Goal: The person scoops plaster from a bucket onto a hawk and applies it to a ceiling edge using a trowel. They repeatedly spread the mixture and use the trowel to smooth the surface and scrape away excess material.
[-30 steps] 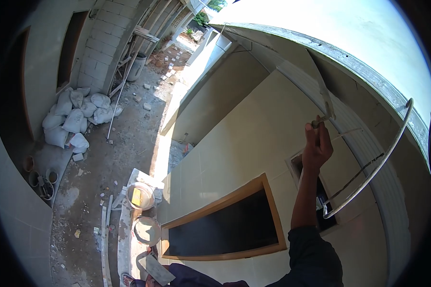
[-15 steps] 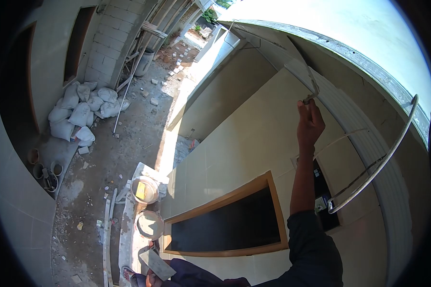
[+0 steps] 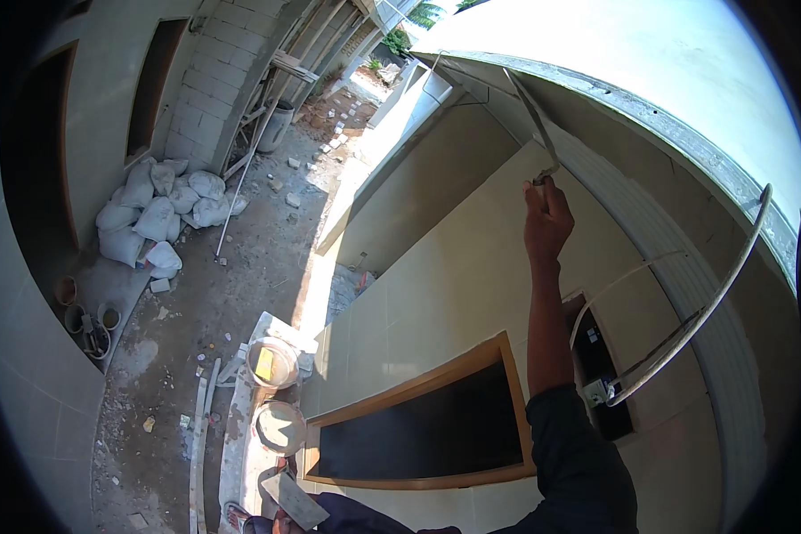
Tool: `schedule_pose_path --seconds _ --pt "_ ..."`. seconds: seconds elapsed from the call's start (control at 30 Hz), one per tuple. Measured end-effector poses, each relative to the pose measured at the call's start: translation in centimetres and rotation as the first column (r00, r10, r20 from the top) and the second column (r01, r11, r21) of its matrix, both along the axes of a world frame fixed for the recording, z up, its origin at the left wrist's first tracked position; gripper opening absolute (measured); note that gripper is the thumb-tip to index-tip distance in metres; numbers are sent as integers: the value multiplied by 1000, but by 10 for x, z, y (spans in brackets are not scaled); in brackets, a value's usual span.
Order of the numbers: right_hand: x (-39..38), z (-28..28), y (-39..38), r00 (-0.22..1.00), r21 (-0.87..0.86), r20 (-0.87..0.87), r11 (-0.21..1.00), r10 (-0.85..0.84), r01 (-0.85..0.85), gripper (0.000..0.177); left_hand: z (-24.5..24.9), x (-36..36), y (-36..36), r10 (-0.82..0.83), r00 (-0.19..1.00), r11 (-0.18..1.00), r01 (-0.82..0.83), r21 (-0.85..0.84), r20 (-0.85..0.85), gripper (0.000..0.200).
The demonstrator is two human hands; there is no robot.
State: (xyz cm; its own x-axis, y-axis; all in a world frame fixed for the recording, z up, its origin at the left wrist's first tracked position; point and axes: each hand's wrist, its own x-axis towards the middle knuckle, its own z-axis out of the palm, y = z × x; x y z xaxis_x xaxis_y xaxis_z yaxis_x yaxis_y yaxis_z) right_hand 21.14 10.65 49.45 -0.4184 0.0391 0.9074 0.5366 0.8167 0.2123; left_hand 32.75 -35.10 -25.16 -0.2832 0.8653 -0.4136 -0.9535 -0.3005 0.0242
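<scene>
My right hand [image 3: 548, 222] is raised on an outstretched arm, fingers wrapped round the handle of a trowel [image 3: 532, 111]. The trowel's thin blade is seen nearly edge-on, close to the band where the tiled wall [image 3: 445, 276] meets the overhang above. At the bottom edge, my left hand [image 3: 283, 523] is partly cut off and grips a flat rectangular grey plate [image 3: 295, 502] at about waist height. The plate's handle is mostly hidden. Just beyond it, two round basins [image 3: 279, 427] stand on a plank; the farther one has a yellow block [image 3: 264, 364] in it.
A wooden-framed opening [image 3: 507, 400] sits low in the wall. A bent pale pipe [image 3: 703, 311] and a wired electrical box [image 3: 598, 392] are to the right. White sacks [image 3: 156, 214], several buckets [image 3: 109, 316], boards [image 3: 202, 436] and rubble lie on the ground below.
My right hand and the trowel have moved left along the top of the wall. My left hand stays low with the plate. The view has tilted slightly, shifting the scene downward.
</scene>
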Motion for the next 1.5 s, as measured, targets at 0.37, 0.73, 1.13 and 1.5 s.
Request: schedule_pose_path --seconds 0.37,0.73,1.13,1.5 --pt "35 -1 -74 999 -64 34 998 23 -21 28 -13 11 -6 0 1000 1000 0 -13 -11 33" --pt "19 18 -47 996 -194 -45 977 83 -90 35 -31 21 -9 10 1000 999 -11 -30 -28 30" --pt "10 25 -21 999 -39 2 998 52 -52 28 -62 41 -18 14 995 998 -20 -58 -95 28" --pt "24 8 -7 991 38 131 999 -4 -1 27 -12 19 -5 50 999 999 -50 -10 -3 40"
